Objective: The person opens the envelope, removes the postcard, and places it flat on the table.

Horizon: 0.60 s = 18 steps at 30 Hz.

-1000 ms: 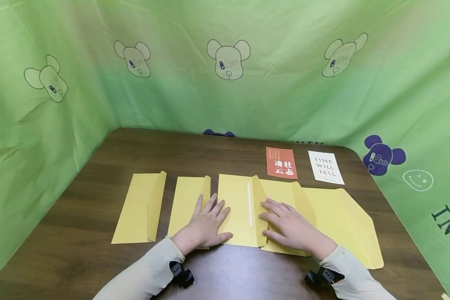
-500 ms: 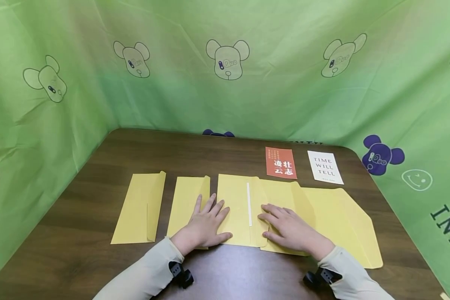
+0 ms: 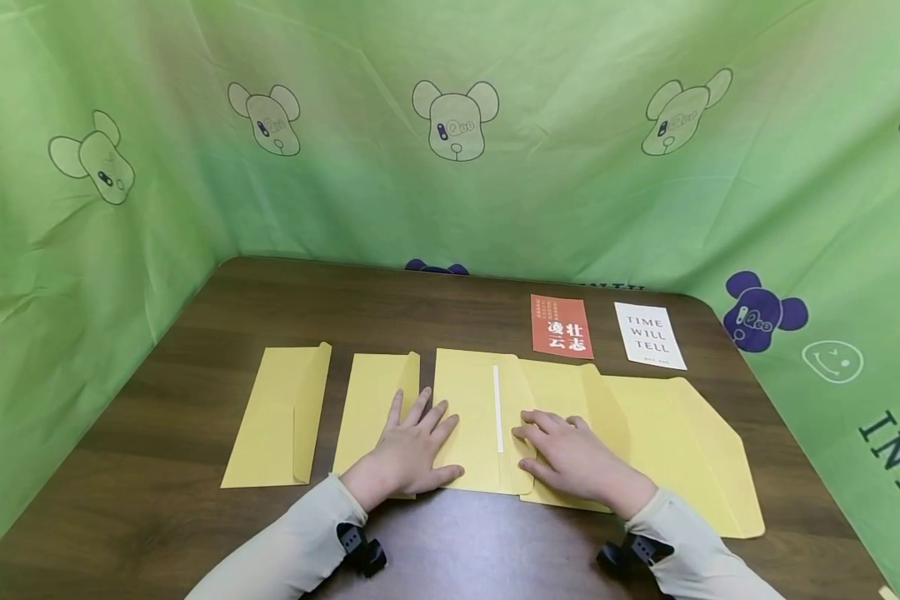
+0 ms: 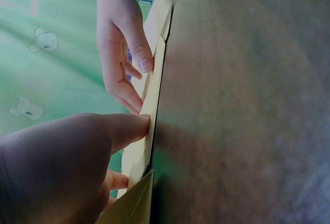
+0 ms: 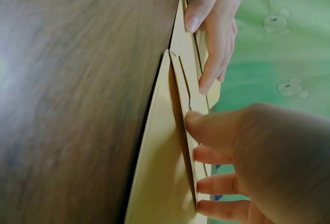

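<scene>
My left hand [image 3: 408,454] lies with fingers spread on the left part of the middle yellow envelope [image 3: 468,379], partly over the envelope [image 3: 371,396] to its left. A white strip [image 3: 498,408] runs down the middle envelope beside its unfolded flap [image 3: 517,383]. On that flap rest the fingertips and thumb of my right hand [image 3: 573,454], the fingers slightly bent. The flap overlaps another envelope [image 3: 558,379], which the right hand partly hides. In the right wrist view, the flap [image 5: 180,87] stands slightly off the envelope beneath, with the thumb on it.
Another yellow envelope [image 3: 270,417] lies at the far left, its flap folded partway. A wide open one [image 3: 690,450] lies at the right. Behind them are a red card [image 3: 562,327] and a white card [image 3: 650,335]. Green cloth [image 3: 345,208] hangs around the wooden table [image 3: 120,467].
The middle envelope's flap stood raised a second ago and now lies flatter to the right. My right hand has slid slightly left; the left hand has stayed put.
</scene>
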### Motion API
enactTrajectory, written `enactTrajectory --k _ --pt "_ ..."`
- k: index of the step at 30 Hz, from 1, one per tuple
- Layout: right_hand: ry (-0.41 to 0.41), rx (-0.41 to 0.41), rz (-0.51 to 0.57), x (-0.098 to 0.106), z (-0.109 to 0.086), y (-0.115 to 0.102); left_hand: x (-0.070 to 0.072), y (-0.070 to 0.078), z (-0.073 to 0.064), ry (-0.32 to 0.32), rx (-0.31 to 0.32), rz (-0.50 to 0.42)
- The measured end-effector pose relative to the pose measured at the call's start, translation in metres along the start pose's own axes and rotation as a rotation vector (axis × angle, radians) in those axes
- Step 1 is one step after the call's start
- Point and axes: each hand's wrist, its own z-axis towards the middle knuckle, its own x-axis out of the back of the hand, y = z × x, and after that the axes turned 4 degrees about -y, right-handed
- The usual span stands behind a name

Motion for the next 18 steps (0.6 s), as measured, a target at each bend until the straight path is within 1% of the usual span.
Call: enactTrajectory --k 4,6,9,13,16,18 --pt "0.021 -0.036 0.012 0.002 0.005 -0.005 0.000 0.000 0.000 -0.004 0.000 -0.003" --pt "0.030 -0.050 0.038 0.003 0.008 -0.007 0.000 0.000 0.000 -0.006 0.000 -0.004" --pt "0.063 -0.029 0.103 0.005 0.014 -0.009 -0.001 -0.001 0.001 -0.002 0.000 -0.004" --pt "0.099 0.023 0.205 0.006 0.022 -0.005 -0.001 -0.001 0.001 0.004 -0.001 -0.003" --pt "0.081 0.001 0.291 0.006 0.028 -0.002 -0.001 -0.001 0.001 0.003 0.000 -0.004" --pt "0.056 -0.035 0.351 0.006 0.032 0.001 -0.001 -0.001 0.001 0.003 0.000 -0.004"
